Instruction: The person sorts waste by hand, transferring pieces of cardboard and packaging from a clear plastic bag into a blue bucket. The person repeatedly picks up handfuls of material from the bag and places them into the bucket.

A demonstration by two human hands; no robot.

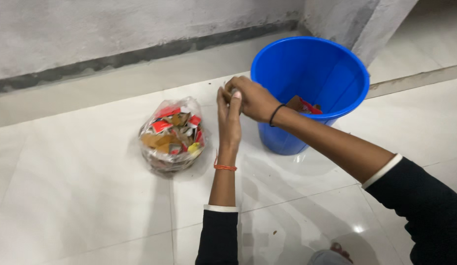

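Both hands are up together just beside the rim of the blue bucket (336, 68), fingers pinched in on something tiny between them. The left hand (228, 115) stands upright with fingers mostly straight, the right hand (250, 98) curls over the top of it, fingers bent shut. Whatever they're gripping is basically swallowed by the fingers, so I honestly can't tell what it is or which hand really has it.

The clear plastic bag (172, 135) stuffed with red and brown scraps sits on the floor (81, 186) just left of the left hand, near it but not touching. A red and brown piece (303, 104) lies inside the bucket.

What could go sideways: the hands sit outside the rim, not over the opening, so a loose pinch would likely drop the bit onto the tiles. The right forearm also crosses close to the bucket's edge, so a bump might tip it.

Most of the bucket's inside is hidden by the wall, and the bag's mouth is hard to make out.
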